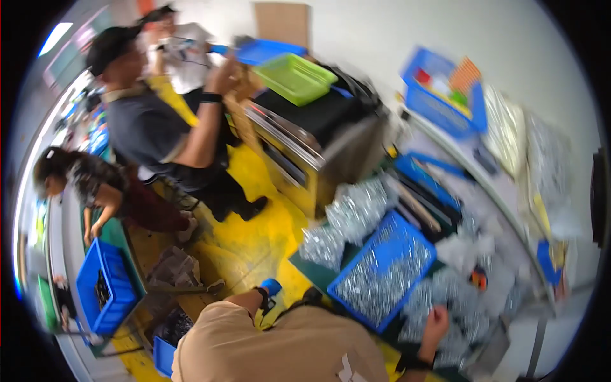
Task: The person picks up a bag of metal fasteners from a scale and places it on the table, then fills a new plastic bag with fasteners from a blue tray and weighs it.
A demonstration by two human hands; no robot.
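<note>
My right hand, with a black band at the wrist, is held over crumpled clear plastic bags on the bench at the right. Its fingers are curled closed; whatever they hold, if anything, cannot be made out. Beside that hand lies a blue tray filled with many small shiny metal-looking pieces. My left hand is close to my body, above the yellow floor. It looks blue, as if gloved, with a black band behind it; blur hides its fingers.
More filled clear bags lie beyond the tray. A blue bin of coloured parts stands on a shelf. Ahead, a metal-sided cabinet carries a green basket. Several people stand left; another blue bin sits near one.
</note>
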